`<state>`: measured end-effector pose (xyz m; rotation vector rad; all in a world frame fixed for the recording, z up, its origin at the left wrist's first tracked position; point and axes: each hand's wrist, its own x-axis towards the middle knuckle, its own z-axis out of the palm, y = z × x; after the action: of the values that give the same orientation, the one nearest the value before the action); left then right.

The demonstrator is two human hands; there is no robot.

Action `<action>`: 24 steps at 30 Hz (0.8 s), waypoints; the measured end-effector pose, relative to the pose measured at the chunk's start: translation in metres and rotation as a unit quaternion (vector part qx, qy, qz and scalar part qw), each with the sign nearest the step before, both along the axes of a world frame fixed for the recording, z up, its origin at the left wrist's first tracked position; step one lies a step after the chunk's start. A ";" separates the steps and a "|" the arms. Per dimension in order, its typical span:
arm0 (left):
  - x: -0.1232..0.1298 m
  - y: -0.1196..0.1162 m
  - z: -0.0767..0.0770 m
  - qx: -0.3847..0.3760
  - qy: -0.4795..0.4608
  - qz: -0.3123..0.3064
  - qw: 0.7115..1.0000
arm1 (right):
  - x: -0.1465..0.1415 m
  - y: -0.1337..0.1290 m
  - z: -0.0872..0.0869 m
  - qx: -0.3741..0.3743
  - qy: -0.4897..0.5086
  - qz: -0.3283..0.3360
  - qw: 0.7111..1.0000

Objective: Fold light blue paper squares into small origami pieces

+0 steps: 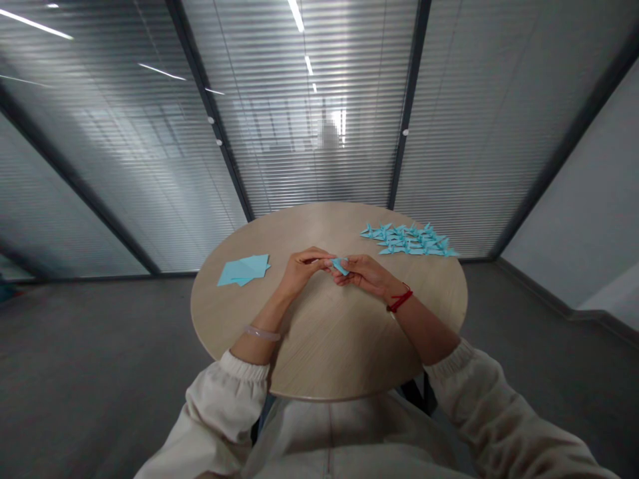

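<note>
A small folded piece of blue paper (340, 266) is pinched between my two hands, just above the middle of the round table. My left hand (305, 266) grips its left end with thumb and fingertips. From the other side, my right hand (363, 273) closes on it, fingers curled beneath. The paper's finer folds are too small to make out. Several folded blue paper cranes (412, 239) stand in rows beyond my right hand. To the left of my left hand lies a loose stack of flat blue paper sheets (244, 269).
The round wooden table (344, 359) has its near edge close to my body. Behind it rises a glass partition with blinds (319, 173) and dark frames. A white wall (574, 199) stands at the right, above grey floor (100, 372).
</note>
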<state>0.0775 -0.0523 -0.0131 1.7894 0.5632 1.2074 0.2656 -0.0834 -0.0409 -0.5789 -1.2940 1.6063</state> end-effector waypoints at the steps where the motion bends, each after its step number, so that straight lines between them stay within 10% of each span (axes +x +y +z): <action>1: 0.000 0.001 -0.001 -0.003 -0.005 -0.003 1.000 | 0.000 0.000 0.000 -0.004 -0.006 0.001 1.000; 24: 0.002 -0.002 -0.006 -0.134 -0.014 -0.127 0.983 | -0.006 -0.009 0.005 0.031 -0.055 0.065 0.996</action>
<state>0.0796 -0.0547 -0.0193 1.5590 0.4425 0.9323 0.2596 -0.0926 -0.0364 -0.5604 -1.4849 1.6527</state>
